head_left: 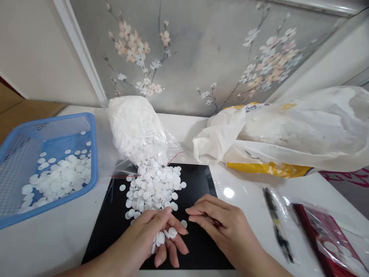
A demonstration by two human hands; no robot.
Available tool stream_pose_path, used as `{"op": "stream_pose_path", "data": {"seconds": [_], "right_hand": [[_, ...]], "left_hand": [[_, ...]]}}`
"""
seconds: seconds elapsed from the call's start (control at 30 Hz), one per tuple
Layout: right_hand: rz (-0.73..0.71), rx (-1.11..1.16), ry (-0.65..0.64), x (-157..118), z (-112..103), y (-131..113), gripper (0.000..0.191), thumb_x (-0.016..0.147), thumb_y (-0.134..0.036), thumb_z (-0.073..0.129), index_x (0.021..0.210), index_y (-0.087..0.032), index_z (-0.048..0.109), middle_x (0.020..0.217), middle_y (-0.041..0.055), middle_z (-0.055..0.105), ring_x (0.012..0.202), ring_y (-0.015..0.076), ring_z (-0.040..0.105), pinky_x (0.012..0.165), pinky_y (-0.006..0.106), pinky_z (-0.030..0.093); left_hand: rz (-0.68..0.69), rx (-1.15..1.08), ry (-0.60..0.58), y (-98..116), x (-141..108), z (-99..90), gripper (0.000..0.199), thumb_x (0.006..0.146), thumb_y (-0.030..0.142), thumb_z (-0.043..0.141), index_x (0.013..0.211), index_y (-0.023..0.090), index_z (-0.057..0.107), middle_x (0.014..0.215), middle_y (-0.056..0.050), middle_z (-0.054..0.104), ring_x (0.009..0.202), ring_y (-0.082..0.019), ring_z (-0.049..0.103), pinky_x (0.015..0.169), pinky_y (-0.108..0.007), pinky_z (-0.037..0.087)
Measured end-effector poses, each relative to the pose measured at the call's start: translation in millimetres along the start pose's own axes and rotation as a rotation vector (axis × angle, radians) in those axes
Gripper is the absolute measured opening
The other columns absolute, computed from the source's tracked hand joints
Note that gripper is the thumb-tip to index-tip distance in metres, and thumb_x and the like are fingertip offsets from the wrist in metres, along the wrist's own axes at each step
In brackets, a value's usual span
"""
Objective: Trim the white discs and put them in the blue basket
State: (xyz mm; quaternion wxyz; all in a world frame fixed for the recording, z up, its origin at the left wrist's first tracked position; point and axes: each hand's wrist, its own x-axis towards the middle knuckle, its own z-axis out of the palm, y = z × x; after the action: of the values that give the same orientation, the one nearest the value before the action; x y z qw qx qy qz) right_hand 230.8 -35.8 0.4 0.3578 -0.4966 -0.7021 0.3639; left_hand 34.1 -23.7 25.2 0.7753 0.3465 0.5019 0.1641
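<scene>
Palm up over the black board, my left hand cradles several small round white discs in its half-curled fingers. To its right, my right hand has thumb and forefinger brought together in a pinch; whether something thin is between the tips I cannot make out. One loose white disc lies on the board close to those fingertips. Beyond both hands, a heap of white discs spills from the mouth of a clear plastic bag full of the same discs.
A blue plastic basket with white discs stands on the left. At the back right lies a white and yellow plastic bag. A pen and a dark red packet in clear plastic lie at right. A patterned panel rises behind.
</scene>
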Motion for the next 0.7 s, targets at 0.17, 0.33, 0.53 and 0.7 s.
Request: {"op": "stream_pose_path", "data": {"seconds": [0.17, 0.33, 0.53, 0.7], "right_hand": [[0.032, -0.117, -0.166, 1.8, 0.1, 4.2, 0.016, 0.09, -0.021, 0.058, 0.088, -0.021, 0.074, 0.079, 0.004, 0.063, 0.062, 0.0137, 0.063, 0.054, 0.021, 0.05], [0.105, -0.12, -0.217, 2.6, 3.3, 3.7, 0.015, 0.082, -0.009, 0.061, 0.08, -0.021, 0.07, 0.08, 0.0015, 0.06, 0.064, 0.0135, 0.06, 0.057, 0.022, 0.046], [0.438, 0.128, -0.097, 7.7, -1.1, -9.2, 0.01, 0.078, -0.023, 0.065, 0.069, -0.019, 0.061, 0.061, -0.0039, 0.056, 0.057, 0.0117, 0.047, 0.054, 0.023, 0.037], [0.557, 0.401, -0.109, 7.9, 0.3, -15.9, 0.019, 0.074, -0.034, 0.067, 0.069, -0.017, 0.062, 0.057, -0.0047, 0.052, 0.052, 0.0093, 0.035, 0.048, 0.023, 0.027]], "left_hand": [[0.025, 0.003, 0.011, 1.0, 0.9, -2.1, 0.052, 0.086, 0.06, 0.047, 0.091, 0.013, 0.067, 0.074, -0.009, 0.072, 0.058, -0.016, 0.061, 0.048, -0.023, 0.03], [0.102, -0.031, 0.043, 6.9, 4.5, -8.4, 0.033, 0.086, 0.045, 0.056, 0.096, 0.015, 0.064, 0.078, -0.007, 0.071, 0.058, -0.013, 0.06, 0.046, -0.022, 0.029], [0.062, 0.045, -0.038, 7.5, 4.6, -8.1, 0.027, 0.078, 0.04, 0.066, 0.089, 0.016, 0.062, 0.06, 0.001, 0.063, 0.041, -0.006, 0.046, 0.041, -0.02, 0.019], [0.034, 0.021, -0.057, -1.5, 3.0, -2.8, 0.034, 0.085, 0.049, 0.056, 0.09, 0.015, 0.061, 0.069, -0.004, 0.068, 0.049, -0.011, 0.058, 0.043, -0.021, 0.028]]}}
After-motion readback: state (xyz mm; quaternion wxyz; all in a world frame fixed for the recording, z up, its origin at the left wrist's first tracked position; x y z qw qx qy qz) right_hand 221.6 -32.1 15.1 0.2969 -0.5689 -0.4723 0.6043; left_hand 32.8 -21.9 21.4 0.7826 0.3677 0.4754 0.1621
